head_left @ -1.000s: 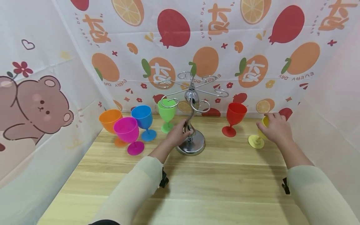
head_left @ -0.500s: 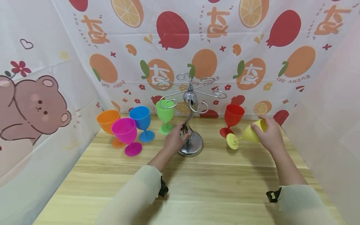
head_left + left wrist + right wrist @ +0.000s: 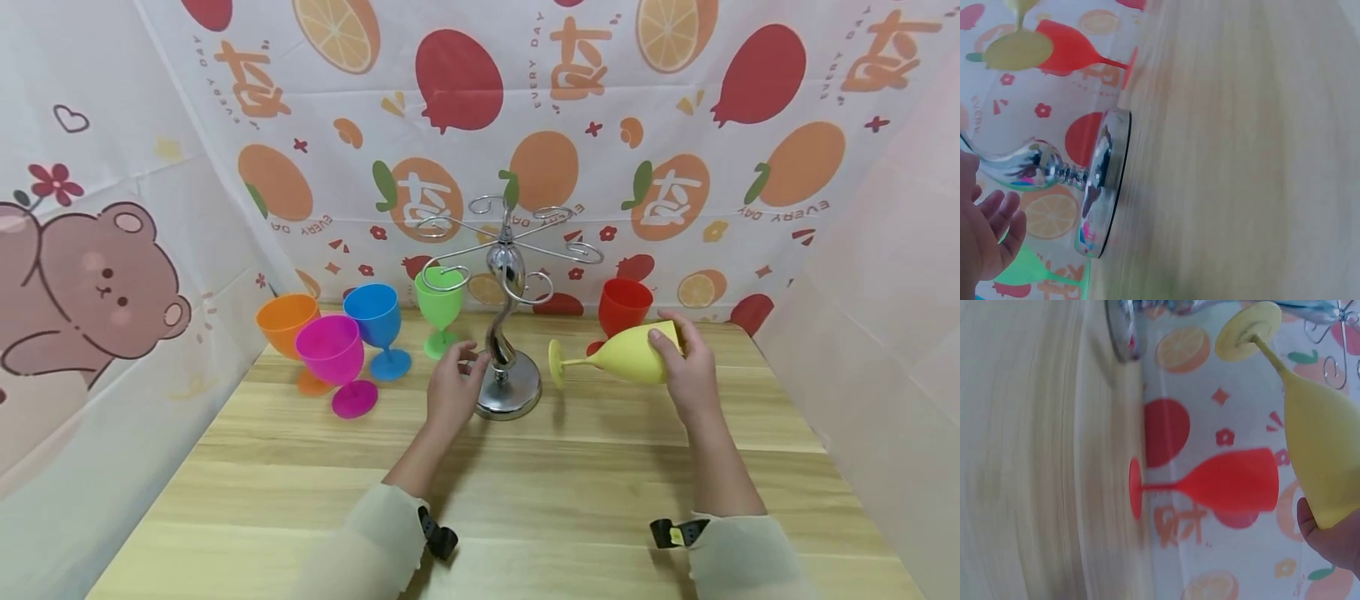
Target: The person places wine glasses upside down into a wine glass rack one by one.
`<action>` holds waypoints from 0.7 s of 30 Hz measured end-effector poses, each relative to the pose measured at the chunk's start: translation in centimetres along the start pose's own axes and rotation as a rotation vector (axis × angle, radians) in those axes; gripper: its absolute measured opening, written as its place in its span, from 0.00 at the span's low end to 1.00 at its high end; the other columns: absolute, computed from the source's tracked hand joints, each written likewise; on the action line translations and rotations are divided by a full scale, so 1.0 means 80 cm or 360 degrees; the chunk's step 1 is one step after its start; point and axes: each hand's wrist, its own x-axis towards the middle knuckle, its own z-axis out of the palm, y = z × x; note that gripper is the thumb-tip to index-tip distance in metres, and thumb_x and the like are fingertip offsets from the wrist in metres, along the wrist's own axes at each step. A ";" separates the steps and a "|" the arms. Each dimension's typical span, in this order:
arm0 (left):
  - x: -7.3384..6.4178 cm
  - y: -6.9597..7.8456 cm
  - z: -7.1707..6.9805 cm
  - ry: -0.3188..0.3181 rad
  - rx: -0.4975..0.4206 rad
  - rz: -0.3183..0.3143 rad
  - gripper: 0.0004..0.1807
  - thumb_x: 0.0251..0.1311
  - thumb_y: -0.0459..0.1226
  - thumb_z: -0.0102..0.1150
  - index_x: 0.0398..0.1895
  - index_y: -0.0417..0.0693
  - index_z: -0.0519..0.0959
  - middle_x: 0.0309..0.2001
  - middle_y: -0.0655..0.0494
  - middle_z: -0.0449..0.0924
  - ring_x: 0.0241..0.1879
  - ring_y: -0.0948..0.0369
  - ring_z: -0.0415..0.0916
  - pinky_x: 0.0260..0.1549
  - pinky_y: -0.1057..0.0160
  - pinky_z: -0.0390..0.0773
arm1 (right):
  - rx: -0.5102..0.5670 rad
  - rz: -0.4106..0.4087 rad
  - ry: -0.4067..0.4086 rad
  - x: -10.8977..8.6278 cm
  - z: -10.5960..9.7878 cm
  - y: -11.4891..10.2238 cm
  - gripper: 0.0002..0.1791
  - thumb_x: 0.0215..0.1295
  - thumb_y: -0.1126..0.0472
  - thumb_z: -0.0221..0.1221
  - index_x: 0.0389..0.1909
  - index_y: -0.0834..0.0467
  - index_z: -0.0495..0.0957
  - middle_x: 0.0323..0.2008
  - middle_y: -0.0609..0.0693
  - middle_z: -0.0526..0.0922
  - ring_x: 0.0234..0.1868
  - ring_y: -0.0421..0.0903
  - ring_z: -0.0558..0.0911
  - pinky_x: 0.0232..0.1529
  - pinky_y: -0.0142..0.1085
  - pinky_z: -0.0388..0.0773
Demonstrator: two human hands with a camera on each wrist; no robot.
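Note:
My right hand holds a yellow plastic goblet by the bowl near its rim. The goblet lies sideways above the table, its foot pointing left toward the chrome stand. In the right wrist view, the thumb or a finger presses the yellow goblet at the rim end. My left hand is beside the curved stem of the chrome goblet stand, fingers loosely bent. The left wrist view shows these fingers apart from the stand's base; contact with the stem cannot be told.
A red goblet stands behind the yellow one. Left of the stand are green, blue, magenta and orange goblets, all upright. Curled wire arms spread from the stand's top. Printed cloth hangs around the wooden table.
My right hand has lifted the yellow goblet from the table's right side, tipped it sideways and carried it left. My left hand has let go of the stand's stem and loosened its fingers.

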 end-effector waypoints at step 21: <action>-0.022 0.040 0.033 -0.0029 -0.0538 0.0206 0.06 0.66 0.34 0.60 0.40 0.39 0.81 0.30 0.49 0.82 0.22 0.53 0.80 0.21 0.67 0.80 | 0.0890 -0.0154 -0.0089 -0.017 0.078 -0.032 0.23 0.71 0.57 0.50 0.65 0.58 0.68 0.58 0.54 0.74 0.54 0.51 0.76 0.46 0.35 0.83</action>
